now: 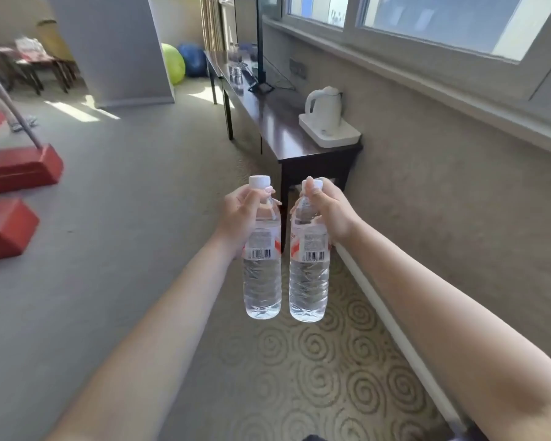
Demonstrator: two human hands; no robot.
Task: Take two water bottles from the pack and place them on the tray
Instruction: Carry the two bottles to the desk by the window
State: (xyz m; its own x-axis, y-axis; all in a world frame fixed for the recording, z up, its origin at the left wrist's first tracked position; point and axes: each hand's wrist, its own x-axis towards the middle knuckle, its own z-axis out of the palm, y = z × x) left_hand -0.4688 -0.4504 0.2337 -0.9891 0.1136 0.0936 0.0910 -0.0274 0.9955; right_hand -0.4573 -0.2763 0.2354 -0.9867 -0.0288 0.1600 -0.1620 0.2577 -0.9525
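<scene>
Two clear water bottles with white caps and red-and-white labels hang upright side by side in the air over the carpet. My left hand [243,214] grips the left bottle [262,281] by its neck and shoulder. My right hand [326,211] grips the right bottle [309,281] the same way, thumb on the cap. A white tray [344,133] lies on the near end of the dark wooden table [287,135], ahead of the bottles, with a white kettle [323,108] standing on it. The pack is not in view.
The long dark table runs along the wall under the windows, with a black stand [261,85] and small items farther back. Red blocks [19,168] lie on the floor at the left. A white baseboard [392,319] runs along the right wall. Two exercise balls [182,63] lie beyond a pillar.
</scene>
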